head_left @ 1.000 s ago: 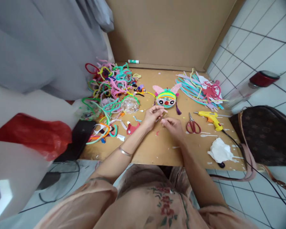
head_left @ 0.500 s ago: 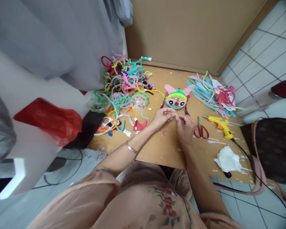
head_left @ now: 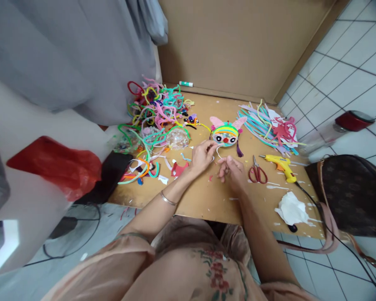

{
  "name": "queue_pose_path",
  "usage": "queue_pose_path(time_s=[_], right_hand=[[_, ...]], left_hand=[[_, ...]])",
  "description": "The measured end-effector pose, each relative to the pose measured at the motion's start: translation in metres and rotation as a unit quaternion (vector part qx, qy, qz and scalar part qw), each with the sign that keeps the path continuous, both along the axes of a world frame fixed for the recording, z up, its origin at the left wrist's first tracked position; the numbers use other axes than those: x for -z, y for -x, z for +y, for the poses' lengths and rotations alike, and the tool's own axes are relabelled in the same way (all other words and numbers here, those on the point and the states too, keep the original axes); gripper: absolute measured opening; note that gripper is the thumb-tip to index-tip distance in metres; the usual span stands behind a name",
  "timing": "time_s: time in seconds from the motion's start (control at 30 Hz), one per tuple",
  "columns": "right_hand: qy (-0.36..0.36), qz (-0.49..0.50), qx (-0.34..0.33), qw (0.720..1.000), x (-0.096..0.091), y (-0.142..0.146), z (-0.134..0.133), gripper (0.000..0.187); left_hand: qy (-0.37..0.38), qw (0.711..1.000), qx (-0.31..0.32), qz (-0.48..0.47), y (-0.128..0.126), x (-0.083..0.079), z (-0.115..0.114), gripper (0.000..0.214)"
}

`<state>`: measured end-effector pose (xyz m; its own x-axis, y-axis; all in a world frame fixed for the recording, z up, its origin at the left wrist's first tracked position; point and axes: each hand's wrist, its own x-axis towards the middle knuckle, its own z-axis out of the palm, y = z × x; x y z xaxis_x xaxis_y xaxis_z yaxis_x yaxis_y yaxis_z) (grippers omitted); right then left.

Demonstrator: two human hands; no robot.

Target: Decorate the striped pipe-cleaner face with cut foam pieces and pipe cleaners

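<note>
A thin whitish strand [head_left: 218,153] curves between my two hands; its exact kind is too small to tell. My left hand [head_left: 204,156] pinches its upper end between thumb and fingertips. Lower and to the right, my right hand [head_left: 233,171] has its fingers closed at the other end. Just beyond my left fingertips lies a colourful animal-face craft [head_left: 227,133] with pink ears, black-and-white eyes, a red nose and a purple tassel [head_left: 239,149]. To the right of my right hand rest red-handled scissors [head_left: 257,172].
Tangled pipe cleaners [head_left: 163,104] pile up at the back left beside clear plastic [head_left: 178,139]. More pipe cleaners [head_left: 259,123] lie at the back right. A yellow glue gun [head_left: 281,166], crumpled white tissue [head_left: 290,209], brown bag [head_left: 354,194] and red-capped bottle [head_left: 353,121] stand rightward.
My hands have moved apart, the right one down and toward me, and the strand now shows stretched between them. The whole view has shifted slightly.
</note>
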<state>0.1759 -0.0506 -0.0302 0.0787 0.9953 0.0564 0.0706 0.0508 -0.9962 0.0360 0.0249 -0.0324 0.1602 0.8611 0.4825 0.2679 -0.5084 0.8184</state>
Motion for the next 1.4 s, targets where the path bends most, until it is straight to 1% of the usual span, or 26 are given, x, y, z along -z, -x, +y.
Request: queue_pose_path(time_s=[0.03,0.07,0.13,0.2,0.23,0.27,0.33,0.4,0.47,0.57,0.67,0.73,0.8,0.87,0.93,0.97,1.0,1.07,1.1,1.17,1.23,1.27,1.3,1.33,1.37,1.4], right_hand=[[0.003,0.005,-0.009,1.000,0.001,0.000,0.000,0.047],[-0.015,-0.014,0.000,1.000,0.001,-0.001,0.001,0.042],[-0.089,-0.107,0.055,0.989,0.003,-0.003,0.004,0.031],[-0.162,-0.204,0.129,0.957,0.003,-0.005,0.006,0.024],[-0.184,-0.236,0.162,0.940,0.003,-0.006,0.007,0.021],[-0.198,-0.255,0.189,0.927,0.003,-0.006,0.007,0.019],[-0.215,-0.274,0.219,0.911,0.001,-0.006,0.005,0.021],[-0.234,-0.285,0.228,0.901,0.000,-0.005,0.004,0.026],[-0.246,-0.289,0.223,0.898,-0.001,-0.004,0.003,0.028],[-0.246,-0.294,0.194,0.903,0.001,-0.003,0.005,0.030],[-0.231,-0.293,0.180,0.910,0.006,-0.004,0.008,0.028],[-0.213,-0.264,0.191,0.921,0.009,-0.004,0.009,0.026],[-0.188,-0.196,0.208,0.939,0.011,-0.005,0.010,0.023],[-0.162,-0.111,0.219,0.956,0.012,-0.005,0.011,0.021],[-0.140,-0.045,0.221,0.964,0.011,-0.004,0.012,0.021],[-0.131,-0.025,0.222,0.966,0.010,-0.003,0.013,0.022],[-0.125,-0.013,0.221,0.967,0.009,-0.002,0.013,0.022],[-0.122,0.002,0.227,0.966,0.008,-0.001,0.015,0.022],[-0.127,0.009,0.239,0.963,0.007,-0.002,0.016,0.022],[-0.142,0.024,0.284,0.948,0.008,-0.007,0.018,0.023],[-0.152,0.048,0.347,0.924,0.010,-0.016,0.021,0.025],[-0.154,0.065,0.373,0.912,0.012,-0.021,0.023,0.026],[-0.155,0.086,0.392,0.903,0.014,-0.025,0.025,0.027],[-0.152,0.105,0.402,0.897,0.016,-0.029,0.027,0.028],[-0.148,0.120,0.403,0.895,0.017,-0.032,0.028,0.028],[-0.142,0.129,0.398,0.897,0.018,-0.033,0.029,0.028]], left_hand=[[0.011,1.000,-0.002,-0.006,0.001,0.000,0.002,0.021],[0.021,1.000,-0.001,-0.012,0.001,0.001,0.003,0.021],[0.037,0.999,0.004,-0.023,0.001,0.002,0.006,0.022],[0.046,0.998,0.005,-0.033,0.001,0.002,0.006,0.022],[0.046,0.998,0.006,-0.034,0.000,0.002,0.006,0.022],[0.043,0.999,0.005,-0.031,0.000,0.001,0.005,0.021],[0.027,1.000,0.010,-0.011,0.000,-0.001,0.003,0.019],[0.005,0.999,0.024,0.022,0.001,-0.003,0.000,0.018],[-0.018,0.997,0.041,0.057,0.001,-0.004,-0.002,0.018],[-0.040,0.992,0.068,0.094,0.000,-0.002,-0.005,0.018],[-0.033,0.990,0.097,0.095,-0.002,0.000,-0.006,0.019],[0.009,0.991,0.117,0.064,-0.004,0.002,-0.007,0.019],[0.092,0.984,0.152,-0.004,-0.007,0.004,-0.007,0.025],[0.194,0.955,0.208,-0.083,-0.012,0.007,-0.009,0.043],[0.274,0.914,0.263,-0.140,-0.019,0.010,-0.013,0.059],[0.299,0.899,0.279,-0.155,-0.023,0.012,-0.015,0.061],[0.315,0.890,0.286,-0.163,-0.027,0.013,-0.017,0.057],[0.324,0.893,0.269,-0.160,-0.032,0.014,-0.019,0.039],[0.321,0.900,0.253,-0.150,-0.032,0.014,-0.018,0.031],[0.294,0.926,0.203,-0.121,-0.025,0.011,-0.013,0.020],[0.229,0.963,0.122,-0.068,-0.008,0.005,-0.006,0.017],[0.180,0.981,0.071,-0.026,0.003,0.001,-0.002,0.020],[0.126,0.992,0.008,0.029,0.015,-0.004,0.000,0.023],[0.073,0.993,-0.042,0.086,0.025,-0.008,0.001,0.026],[0.033,0.986,-0.077,0.143,0.034,-0.011,0.001,0.031],[0.010,0.976,-0.100,0.191,0.040,-0.014,-0.001,0.035]])
